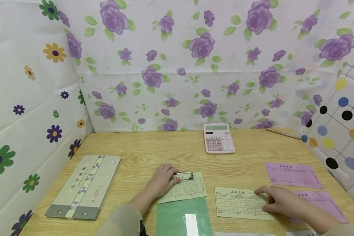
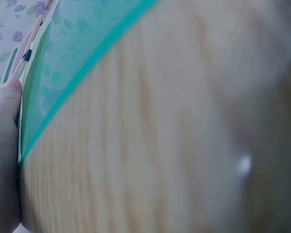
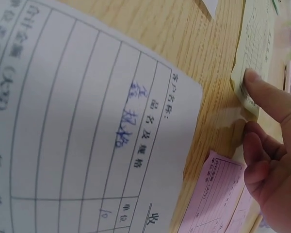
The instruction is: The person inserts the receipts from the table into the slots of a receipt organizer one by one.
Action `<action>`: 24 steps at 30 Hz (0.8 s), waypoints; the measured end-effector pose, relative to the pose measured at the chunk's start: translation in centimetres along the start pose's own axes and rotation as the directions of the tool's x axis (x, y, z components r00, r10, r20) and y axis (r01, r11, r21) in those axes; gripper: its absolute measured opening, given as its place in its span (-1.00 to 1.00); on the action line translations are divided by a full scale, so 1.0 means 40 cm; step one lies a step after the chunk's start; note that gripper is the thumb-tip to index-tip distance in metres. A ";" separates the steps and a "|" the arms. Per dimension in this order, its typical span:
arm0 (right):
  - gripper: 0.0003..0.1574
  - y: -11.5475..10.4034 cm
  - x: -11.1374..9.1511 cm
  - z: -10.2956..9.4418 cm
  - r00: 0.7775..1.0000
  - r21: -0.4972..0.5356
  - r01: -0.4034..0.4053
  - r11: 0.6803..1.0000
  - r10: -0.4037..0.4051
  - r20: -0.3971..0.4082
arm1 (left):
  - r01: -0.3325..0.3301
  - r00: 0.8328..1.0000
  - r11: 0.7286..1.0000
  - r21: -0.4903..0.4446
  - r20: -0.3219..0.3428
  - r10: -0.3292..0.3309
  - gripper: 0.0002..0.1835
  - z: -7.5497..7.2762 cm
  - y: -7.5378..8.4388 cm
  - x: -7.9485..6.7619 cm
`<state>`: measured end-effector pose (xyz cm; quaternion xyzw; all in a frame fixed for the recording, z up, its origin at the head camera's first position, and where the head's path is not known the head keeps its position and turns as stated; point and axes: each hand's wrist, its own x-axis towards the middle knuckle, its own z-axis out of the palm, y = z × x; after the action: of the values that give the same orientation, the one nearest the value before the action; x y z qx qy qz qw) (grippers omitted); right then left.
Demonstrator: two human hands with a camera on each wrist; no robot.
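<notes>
And at twelve o'clock, purple roses are spread across the back wall [image 1: 177,59]! Nine's flowered wall [image 1: 32,95], three's dotted wall [image 1: 349,131]; the wood-grained table [image 1: 153,147] is enclosed.

Wooden table [image 1: 171,147] with calculator [image 1: 219,139], clipboard [image 1: 172,216], paper slips [image 1: 239,204]

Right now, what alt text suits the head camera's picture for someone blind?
A person's left fingers touch the clip on a green clipboard, their right fingers a separate yellow slip; a calculator, pink slips and a flat beige packet share the wooden table.

One of the hands [image 2: 4,160] touches a green clipboard [image 2: 65,58]
</notes>
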<state>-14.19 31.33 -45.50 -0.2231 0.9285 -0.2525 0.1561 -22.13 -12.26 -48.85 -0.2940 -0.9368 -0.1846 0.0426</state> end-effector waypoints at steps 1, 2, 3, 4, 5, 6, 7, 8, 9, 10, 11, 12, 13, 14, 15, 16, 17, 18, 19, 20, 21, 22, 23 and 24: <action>-0.33 -0.001 0.002 0.000 1.000 0.009 -0.002 1.000 0.002 0.005 | 0.000 1.000 1.000 0.003 -0.001 0.000 -0.57 0.000 -0.001 0.000; -0.33 -0.003 0.003 0.000 1.000 0.021 -0.011 1.000 0.010 0.011 | 0.001 1.000 1.000 0.004 -0.001 -0.001 -0.57 0.001 -0.002 -0.001; -0.33 -0.004 0.005 0.001 1.000 0.029 -0.023 0.999 0.023 0.015 | 0.000 1.000 1.000 0.006 -0.002 0.000 -0.57 0.000 -0.003 -0.001; -0.32 -0.004 0.007 0.002 0.999 0.039 -0.036 0.999 0.035 0.018 | -0.001 1.000 1.000 0.005 -0.004 0.001 -0.57 0.000 -0.003 -0.001; -0.32 -0.005 0.007 0.004 0.999 0.047 -0.042 0.998 0.041 0.019 | 0.000 1.000 1.000 0.005 -0.004 0.000 -0.57 0.001 -0.003 -0.002; -0.32 -0.006 0.007 0.005 0.998 0.052 -0.053 0.997 0.052 0.018 | -0.001 1.000 1.000 0.006 -0.004 0.001 -0.57 0.001 -0.004 -0.002; -0.33 -0.006 0.007 0.007 0.998 0.063 -0.061 0.996 0.060 0.017 | 0.000 1.000 1.000 0.004 -0.003 0.000 -0.57 0.001 -0.004 -0.003; -0.33 -0.007 0.006 0.008 0.997 0.080 -0.071 0.994 0.070 0.015 | -0.003 1.000 1.000 0.004 -0.004 0.003 -0.57 0.001 -0.003 -0.003; -0.34 -0.008 0.004 0.009 0.997 0.100 -0.075 0.992 0.074 0.012 | -0.002 1.000 1.000 0.003 -0.002 0.002 -0.56 0.001 -0.003 -0.003; -0.35 -0.010 0.001 0.009 0.997 0.135 -0.082 0.987 0.081 0.013 | -0.001 1.000 1.000 0.001 0.000 0.001 -0.56 0.002 -0.003 -0.004; -0.37 -0.011 -0.001 0.009 0.996 0.174 -0.090 0.981 0.090 0.012 | -0.001 1.000 1.000 0.001 0.002 0.001 -0.55 0.003 -0.003 -0.004; -0.38 -0.013 -0.001 0.007 0.994 0.215 -0.107 0.971 0.107 0.012 | -0.001 1.000 1.000 0.000 0.003 0.001 -0.55 0.003 -0.003 -0.004; -0.40 -0.016 -0.002 0.004 0.993 0.257 -0.120 0.959 0.122 0.008 | -0.001 1.000 1.000 -0.002 0.002 0.001 -0.55 0.003 -0.003 -0.005; -0.41 -0.018 -0.003 0.001 0.990 0.297 -0.135 0.945 0.140 0.006 | -0.004 1.000 1.000 -0.001 0.000 0.004 -0.55 0.004 -0.003 -0.005; -0.42 -0.021 -0.001 -0.003 0.988 0.332 -0.144 0.932 0.152 0.001 | -0.001 1.000 1.000 -0.002 0.001 0.001 -0.55 0.004 -0.003 -0.005; -0.43 -0.023 0.000 -0.007 0.986 0.374 -0.153 0.915 0.165 0.000 | -0.002 1.000 1.000 0.000 -0.001 0.002 -0.55 0.004 -0.003 -0.005; -0.43 -0.024 0.002 -0.011 0.984 0.398 -0.164 0.903 0.180 -0.003 | -0.002 1.000 1.000 0.003 -0.002 0.002 -0.56 0.004 -0.003 -0.005; -0.43 -0.024 0.004 -0.015 0.981 0.419 -0.175 0.891 0.195 -0.006 | -0.003 1.000 1.000 0.005 -0.004 0.003 -0.56 0.004 -0.003 -0.005; -0.42 -0.024 0.006 -0.019 0.979 0.437 -0.183 0.881 0.206 -0.006 | -0.004 1.000 1.000 0.008 -0.004 0.004 -0.56 0.004 -0.004 -0.005; -0.41 -0.024 0.008 -0.022 0.977 0.453 -0.189 0.871 0.214 -0.003 | -0.005 1.000 1.000 0.011 -0.004 0.005 -0.56 0.004 -0.004 -0.004; -0.40 -0.024 0.010 -0.024 0.975 0.466 -0.194 0.863 0.220 -0.001 | -0.004 1.000 1.000 0.011 -0.003 0.005 -0.56 0.003 -0.004 -0.004; -0.39 -0.023 0.012 -0.026 0.974 0.473 -0.199 0.858 0.225 0.001 | -0.006 1.000 1.000 0.012 -0.003 0.006 -0.56 0.002 -0.003 -0.003; -0.39 -0.023 0.013 -0.028 0.973 0.472 -0.204 0.858 0.231 0.001 | -0.006 1.000 1.000 0.010 -0.002 0.006 -0.56 0.002 -0.003 -0.003; -0.39 -0.022 0.015 -0.029 0.973 0.472 -0.205 0.857 0.232 0.002 | -0.005 1.000 1.000 0.008 -0.002 0.005 -0.56 0.001 -0.003 -0.003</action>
<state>-14.85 30.81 -44.18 -0.0647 0.8629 -0.4563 0.2074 -22.10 -12.38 -48.92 -0.2960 -0.9368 -0.1811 0.0451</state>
